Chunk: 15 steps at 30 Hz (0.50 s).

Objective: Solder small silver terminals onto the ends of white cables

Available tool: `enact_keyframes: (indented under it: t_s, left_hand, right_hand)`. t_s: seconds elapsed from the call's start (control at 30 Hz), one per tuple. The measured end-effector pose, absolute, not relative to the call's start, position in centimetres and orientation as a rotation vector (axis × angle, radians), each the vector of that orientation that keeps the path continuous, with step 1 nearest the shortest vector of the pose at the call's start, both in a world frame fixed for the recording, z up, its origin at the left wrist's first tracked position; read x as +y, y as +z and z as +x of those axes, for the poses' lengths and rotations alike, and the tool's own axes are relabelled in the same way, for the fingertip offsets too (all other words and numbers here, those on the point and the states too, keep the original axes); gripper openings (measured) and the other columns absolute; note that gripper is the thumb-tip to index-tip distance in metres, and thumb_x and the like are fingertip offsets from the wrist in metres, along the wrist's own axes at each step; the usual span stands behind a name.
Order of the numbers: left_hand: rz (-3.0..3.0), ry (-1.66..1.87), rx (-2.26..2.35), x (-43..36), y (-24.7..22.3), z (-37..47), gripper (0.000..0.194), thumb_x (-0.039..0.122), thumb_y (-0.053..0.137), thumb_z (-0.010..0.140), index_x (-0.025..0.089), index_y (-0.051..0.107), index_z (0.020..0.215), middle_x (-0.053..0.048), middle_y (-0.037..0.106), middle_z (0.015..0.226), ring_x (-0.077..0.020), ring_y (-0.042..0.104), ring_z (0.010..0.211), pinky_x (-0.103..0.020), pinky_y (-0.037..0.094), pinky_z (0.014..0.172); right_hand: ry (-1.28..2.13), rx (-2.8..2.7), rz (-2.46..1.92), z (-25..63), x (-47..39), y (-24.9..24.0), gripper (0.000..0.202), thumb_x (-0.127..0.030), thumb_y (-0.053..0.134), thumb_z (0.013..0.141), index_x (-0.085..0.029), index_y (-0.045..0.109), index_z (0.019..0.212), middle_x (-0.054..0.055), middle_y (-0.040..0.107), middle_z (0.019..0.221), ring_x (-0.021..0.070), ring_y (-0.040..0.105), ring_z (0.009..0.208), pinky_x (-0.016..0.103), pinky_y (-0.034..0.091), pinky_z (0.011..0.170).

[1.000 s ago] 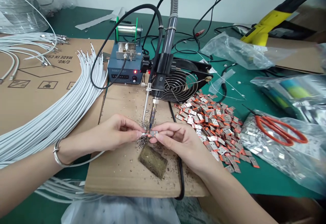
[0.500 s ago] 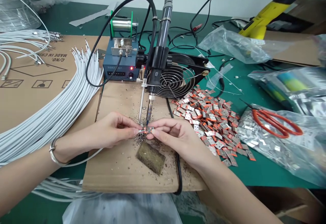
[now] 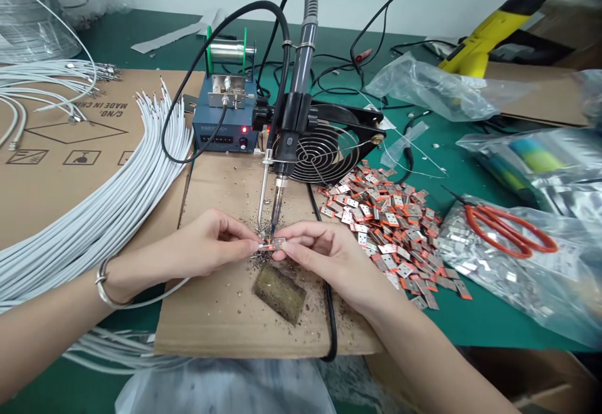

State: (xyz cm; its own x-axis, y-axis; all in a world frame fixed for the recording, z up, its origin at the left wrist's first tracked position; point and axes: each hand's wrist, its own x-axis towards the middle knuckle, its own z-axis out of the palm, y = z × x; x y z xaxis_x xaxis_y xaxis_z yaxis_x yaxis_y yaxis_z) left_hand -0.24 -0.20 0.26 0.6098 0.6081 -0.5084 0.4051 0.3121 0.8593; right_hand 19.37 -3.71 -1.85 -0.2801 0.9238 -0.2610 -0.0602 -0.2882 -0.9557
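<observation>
We see grips unchanged: left hand (image 3: pixel 207 246) pinching cable (image 3: pixel 263 247), right hand (image 3: pixel 332 257) pinching connector (image 3: pixel 277 244) under the iron (image 3: pixel 286 145); sponge (image 3: pixel 279 293) stays toward cardboard's (image 3: pixel 211 326) near edge.

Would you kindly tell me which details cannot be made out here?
All in the head view:
Whether the soldering iron tip touches the USB connector: too small to tell.
Whether the white cable by the left wrist reaches the connector: hidden by the left hand.
The exact lettering on the blue soldering station: too small and blurred.
The fan's left edge: behind the soldering iron.
</observation>
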Motion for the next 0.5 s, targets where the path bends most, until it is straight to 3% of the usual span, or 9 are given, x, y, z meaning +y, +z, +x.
enact_keyframes:
  t_s: [0.5]
  left_hand:
    - [1.302, 0.188, 0.932, -0.22, 0.39, -0.33, 0.027, 0.032, 0.054, 0.083, 0.010, 0.067, 0.092, 0.008, 0.029, 0.044, -0.0025, 0.020, 0.035, -0.013, 0.014, 0.030]
  right_hand:
    - [1.727, -1.145, -1.121, 19.55, -3.79, -1.90, 0.012, -0.025, 0.072, 0.072, -0.018, 0.068, 0.082, 0.001, 0.071, 0.070, 0.0088, 0.066, 0.066, 0.015, 0.051, 0.063]
